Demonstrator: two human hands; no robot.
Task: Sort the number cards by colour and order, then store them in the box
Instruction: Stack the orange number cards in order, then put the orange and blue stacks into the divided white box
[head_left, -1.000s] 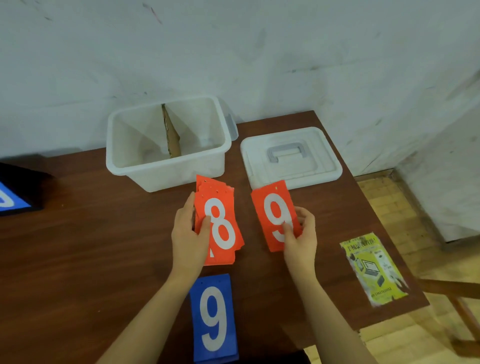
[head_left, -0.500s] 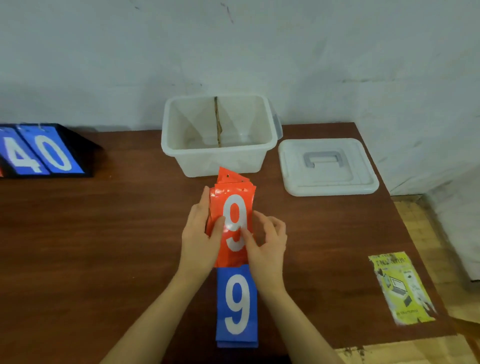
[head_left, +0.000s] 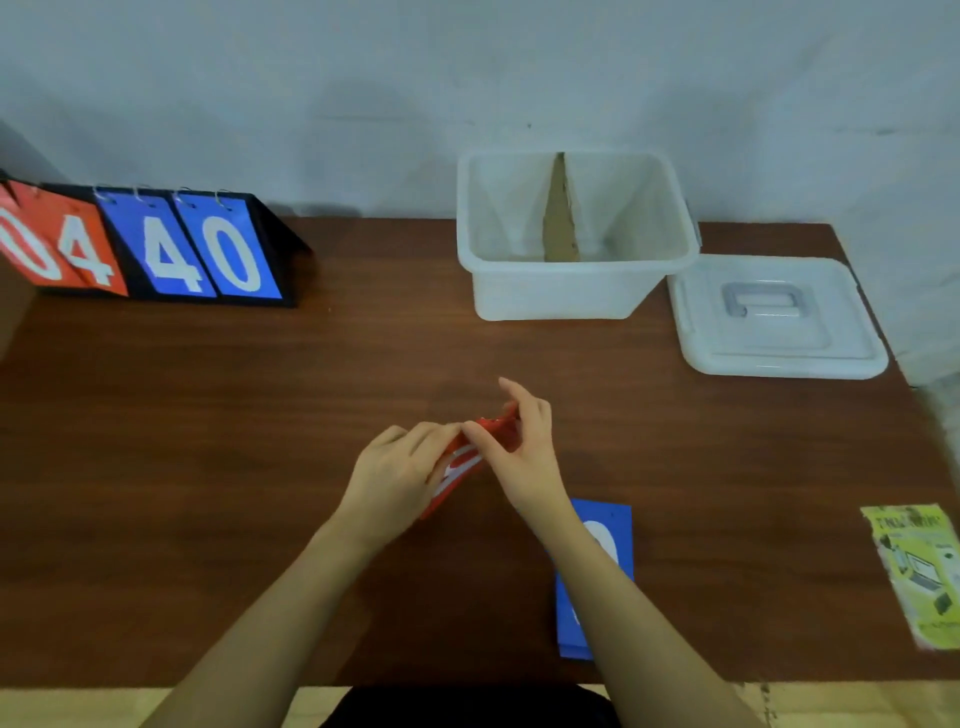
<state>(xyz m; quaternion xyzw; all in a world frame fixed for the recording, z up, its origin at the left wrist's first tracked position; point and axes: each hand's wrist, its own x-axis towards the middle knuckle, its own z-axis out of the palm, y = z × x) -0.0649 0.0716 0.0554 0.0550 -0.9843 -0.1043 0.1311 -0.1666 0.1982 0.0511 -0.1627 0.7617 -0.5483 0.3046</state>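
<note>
I've got both hands on the stack of red number cards (head_left: 470, 457) right now, lifted just above the middle of the dark brown wooden desk (head_left: 208, 441). My left hand (head_left: 400, 475) is curled under and around the stack, taking its weight, and my right hand (head_left: 524, 447) pinches the upper edge with thumb and fingers, the forefinger sticking up free. The stack is tilted nearly edge-on to me, so I only catch slivers of white numeral; I'd say I'm squaring the cards up so they go in as one block.

The stack of blue number cards (head_left: 613, 525) lies flat by the near edge, half hidden under my right forearm, parked there until red is done, I'd guess. The white plastic box (head_left: 550, 296) waits at the back by the wall, open, with a cardboard divider (head_left: 560, 218) splitting it in two, presumably one side per colour. Its white lid with a grey handle (head_left: 779, 332) sits just beside it on the right.

Far left stands a flip scoreboard (head_left: 156, 244), a yellow-green leaflet (head_left: 919, 571) lies at the right edge, and a pale, scuffed wall runs behind
</note>
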